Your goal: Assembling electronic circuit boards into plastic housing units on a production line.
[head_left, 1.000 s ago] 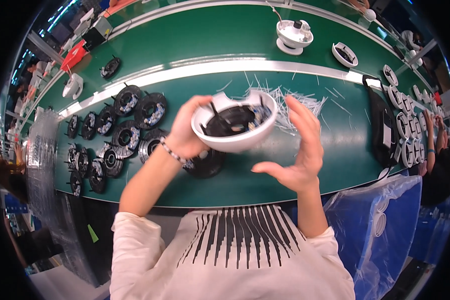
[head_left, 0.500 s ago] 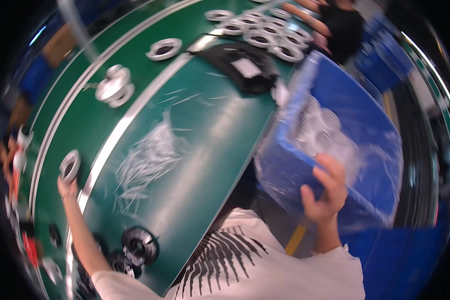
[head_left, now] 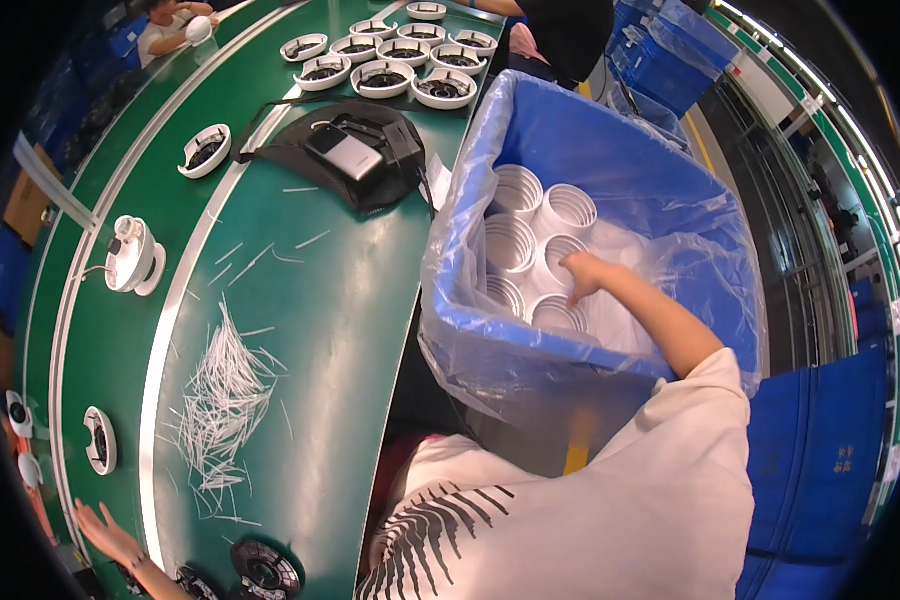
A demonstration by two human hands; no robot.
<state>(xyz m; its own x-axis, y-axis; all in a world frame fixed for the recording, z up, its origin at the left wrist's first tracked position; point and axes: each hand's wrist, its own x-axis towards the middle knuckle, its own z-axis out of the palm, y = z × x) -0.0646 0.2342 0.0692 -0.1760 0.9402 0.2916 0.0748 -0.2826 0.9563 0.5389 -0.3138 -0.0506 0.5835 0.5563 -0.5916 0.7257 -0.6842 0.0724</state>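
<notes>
My left hand (head_left: 113,538) is over the green belt at the lower left, fingers spread, holding nothing. Just beyond its fingertips stands a white ring-shaped housing with a dark inside (head_left: 100,440), apart from the hand. My right hand (head_left: 587,276) reaches into a blue bin (head_left: 610,120) lined with clear plastic. Its fingers and thumb are closed at the rim of a white round plastic ring (head_left: 560,250). Fingertips are partly hidden by the ring. Several similar stacked white rings (head_left: 511,243) sit around it.
A heap of thin white strips (head_left: 225,410) lies on the green table. Beyond it, a black bag (head_left: 320,150) carries a silver box-shaped device (head_left: 345,152). Several white housings (head_left: 383,78) stand at the far end near a co-worker. Black round parts (head_left: 266,567) lie at the near edge.
My left hand has let go of the white housing, which now stands on the belt, and has drawn nearer. My right hand has moved from above the bin's near edge to the rings inside.
</notes>
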